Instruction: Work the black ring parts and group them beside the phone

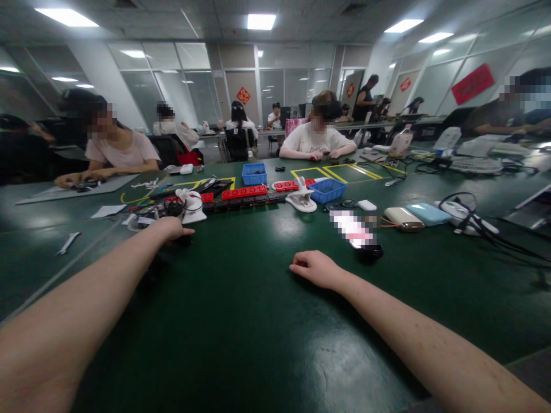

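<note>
My left hand (171, 228) reaches out over the left part of the green table, palm down, with one finger showing at its right side. Something small and dark (186, 241) shows under its fingers, too much in shadow to name. Just beyond it stands a white clip-like base (193, 207) beside a tangle of cables. My right hand (317, 268) rests on the table right of the middle, its fingers curled loosely inward, and I see nothing in it. Nearest to it lies a phone (350, 228) with a lit, blurred-out screen.
Red power strips (244, 191), two blue bins (255, 174) (328, 190) and a second white clip base (301, 198) line the table's middle. A wrench (68, 244) lies left. Power banks (403, 219) and cables (473, 221) lie right. Co-workers sit across and at the sides.
</note>
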Tool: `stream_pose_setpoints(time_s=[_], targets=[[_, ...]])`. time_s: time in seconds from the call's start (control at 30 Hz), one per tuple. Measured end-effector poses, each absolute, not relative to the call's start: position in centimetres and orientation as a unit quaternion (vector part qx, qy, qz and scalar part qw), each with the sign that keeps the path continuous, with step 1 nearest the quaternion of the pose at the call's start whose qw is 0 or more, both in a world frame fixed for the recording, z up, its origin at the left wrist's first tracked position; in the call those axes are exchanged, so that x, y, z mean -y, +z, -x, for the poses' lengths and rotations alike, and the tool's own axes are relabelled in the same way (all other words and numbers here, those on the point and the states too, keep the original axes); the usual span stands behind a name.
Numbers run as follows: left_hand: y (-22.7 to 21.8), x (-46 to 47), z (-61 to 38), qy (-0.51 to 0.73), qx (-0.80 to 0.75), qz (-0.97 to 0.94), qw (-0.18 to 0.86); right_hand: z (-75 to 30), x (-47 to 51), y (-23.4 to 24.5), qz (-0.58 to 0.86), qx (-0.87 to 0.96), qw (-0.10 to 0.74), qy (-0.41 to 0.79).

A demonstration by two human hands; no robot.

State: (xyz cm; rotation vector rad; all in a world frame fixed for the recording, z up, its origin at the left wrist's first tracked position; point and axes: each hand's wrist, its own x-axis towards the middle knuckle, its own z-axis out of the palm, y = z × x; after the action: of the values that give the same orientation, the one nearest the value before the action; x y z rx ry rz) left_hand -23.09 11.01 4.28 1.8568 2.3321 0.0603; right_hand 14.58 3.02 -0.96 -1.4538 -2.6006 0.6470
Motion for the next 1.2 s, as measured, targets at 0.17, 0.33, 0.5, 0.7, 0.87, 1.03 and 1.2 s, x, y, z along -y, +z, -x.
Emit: stream_pose_setpoints(time_s=[0.17,0.33,0.5,0.7,0.87,1.03,1.2], targets=[[4.1,-10.7,18.7,-0.097,-0.773,-0.621,0.085,-14.7,-3.1,-1.1,0.476,0.851,0.052,0.216],[3.1,-9.1,12.5,-0.102,-0.722,-0.680,0.071,-14.6,-3.1,-1.2,0.477,0.849,0.057,0.218],[2.6,-6.4,8.0,-0.057,-0.670,-0.737,0.064,-14.6,-3.1,-1.2,0.477,0.849,0.058,0.217],[2.5,-4.4,6.5,-0.007,-0.633,-0.773,0.048,-14.5,-3.1,-1.1,0.475,0.852,0.057,0.213],[2.3,-2.4,6.1,0.007,-0.598,-0.800,0.046,-14.6,-3.1,-1.2,0.473,0.854,0.058,0.209],[2.1,-0.4,6.2,0.007,-0.575,-0.817,0.046,-14.6,-3.2,-1.4,0.472,0.856,0.060,0.203],[1.2,1.0,6.0,0.014,-0.575,-0.818,0.012,-14.4,-3.0,-1.4,0.475,0.856,0.066,0.195]])
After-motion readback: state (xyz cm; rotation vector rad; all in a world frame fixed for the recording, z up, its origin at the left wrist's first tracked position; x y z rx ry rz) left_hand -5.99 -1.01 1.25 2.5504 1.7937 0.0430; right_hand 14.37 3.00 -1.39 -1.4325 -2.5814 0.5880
